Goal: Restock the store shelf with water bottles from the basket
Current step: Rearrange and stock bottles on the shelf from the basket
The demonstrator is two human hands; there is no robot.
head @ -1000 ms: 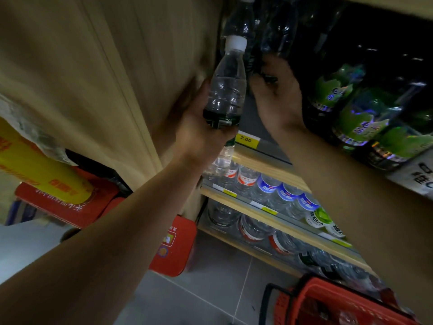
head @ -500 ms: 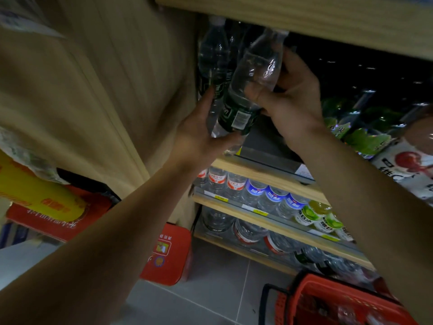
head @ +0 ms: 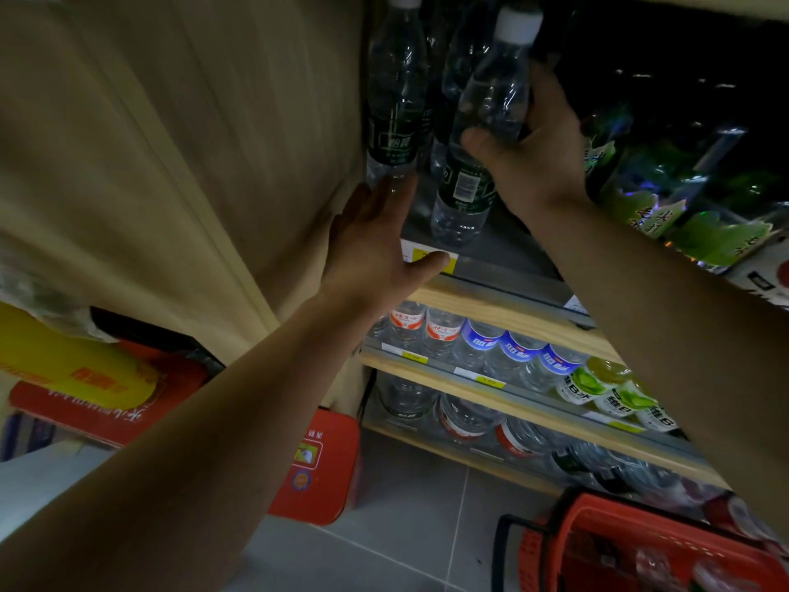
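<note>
The dim shelf [head: 491, 288] is partly stocked; the right hand [head: 533, 164] grips a water bottle [head: 478, 134], the left hand [head: 375, 245] is spread empty, and the basket [head: 640, 549] still holds more.

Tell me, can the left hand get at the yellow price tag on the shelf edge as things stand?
Probably yes. The left hand is open with its thumb right at the yellow price tag, and nothing lies between them; the right hand grips the water bottle higher up.
</note>
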